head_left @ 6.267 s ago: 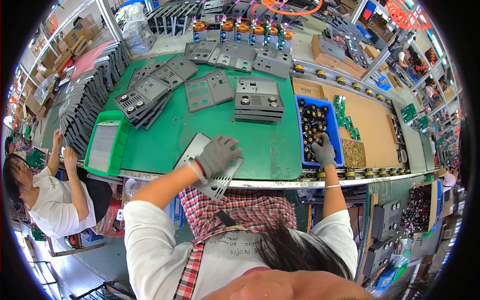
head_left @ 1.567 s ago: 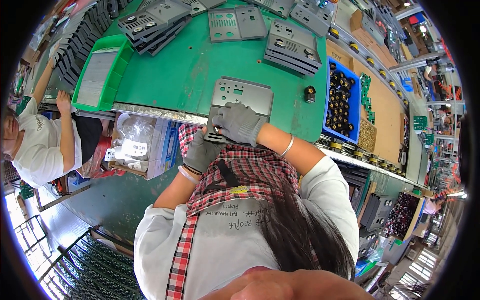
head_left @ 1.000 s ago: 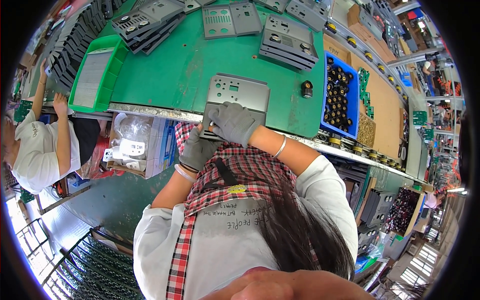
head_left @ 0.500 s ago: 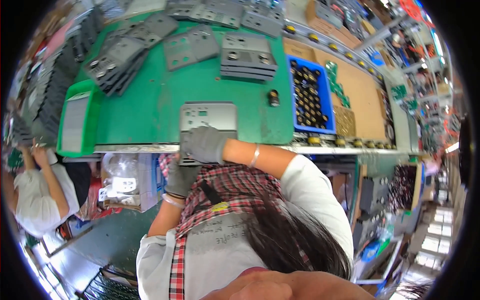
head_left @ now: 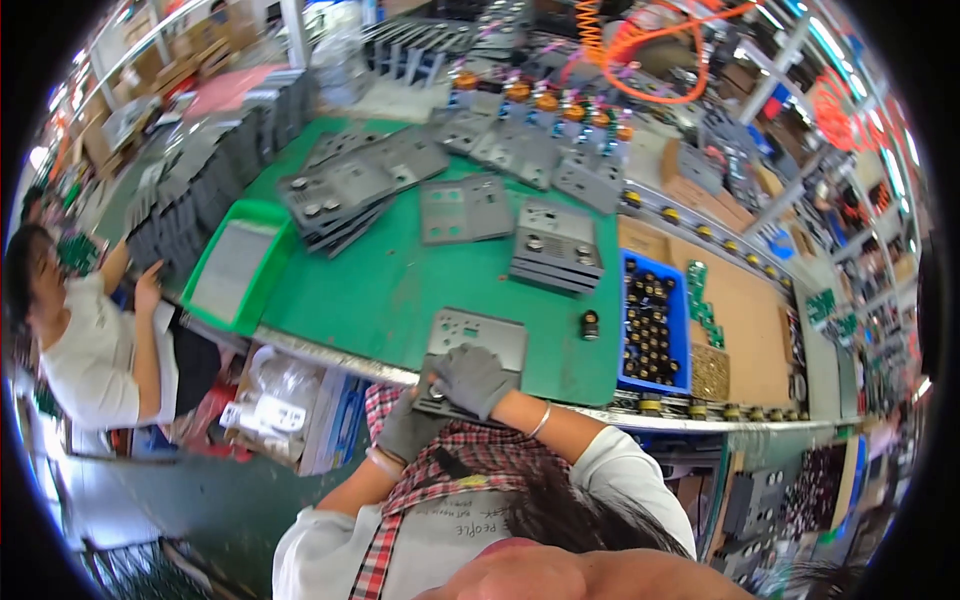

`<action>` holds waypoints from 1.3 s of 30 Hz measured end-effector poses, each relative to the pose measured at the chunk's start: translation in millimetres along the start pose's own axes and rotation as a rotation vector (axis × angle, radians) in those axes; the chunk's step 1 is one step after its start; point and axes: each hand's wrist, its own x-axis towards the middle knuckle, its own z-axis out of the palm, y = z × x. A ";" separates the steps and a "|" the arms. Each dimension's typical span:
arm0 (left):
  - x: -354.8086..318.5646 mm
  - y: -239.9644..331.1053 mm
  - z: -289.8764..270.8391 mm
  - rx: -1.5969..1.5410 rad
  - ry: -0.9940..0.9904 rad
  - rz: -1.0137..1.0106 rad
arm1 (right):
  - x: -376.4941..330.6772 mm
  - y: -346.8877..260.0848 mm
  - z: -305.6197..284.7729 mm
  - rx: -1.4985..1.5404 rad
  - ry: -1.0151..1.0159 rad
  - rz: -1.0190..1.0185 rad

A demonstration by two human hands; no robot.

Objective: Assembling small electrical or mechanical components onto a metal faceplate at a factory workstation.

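A grey metal panel [head_left: 497, 340] with cut-out holes lies at the front edge of the green table mat. My right hand [head_left: 474, 378], in a grey glove, rests over the near part of the panel with its fingers bent together. What they pinch, if anything, is hidden. At the panel's near left corner my gloved left hand [head_left: 408, 428] is closed on the edge, its fingers partly hidden below. One small black cylindrical part [head_left: 590, 325] with a metallic top stands on the mat to the right.
A blue bin [head_left: 683, 352] of similar black parts is at the right. Stacked grey panels [head_left: 556, 255] and other panels [head_left: 465, 208] lie farther back. On the left is a green tray [head_left: 271, 303]. Another person [head_left: 95, 330] works at far left; an orange coiled hose [head_left: 590, 35] hangs above.
The view has tilted up, so the table sits lower and farther right in it. My left hand has come up from below the table edge to the panel's corner; my right hand stays over the panel.
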 end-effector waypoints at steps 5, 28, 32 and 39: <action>8.1 -5.4 -40.4 -0.091 0.025 -0.128 | -1.3 3.4 -29.3 0.021 -0.315 0.069; 13.8 43.4 -4.2 1.088 0.372 -0.044 | -14.3 26.7 -14.3 0.365 0.140 -0.004; 35.1 68.3 -2.7 1.924 0.335 -0.156 | -16.6 38.1 -28.4 0.354 0.171 -0.014; 29.6 73.3 48.9 2.105 0.320 0.639 | 14.8 53.4 -52.8 0.091 0.406 0.009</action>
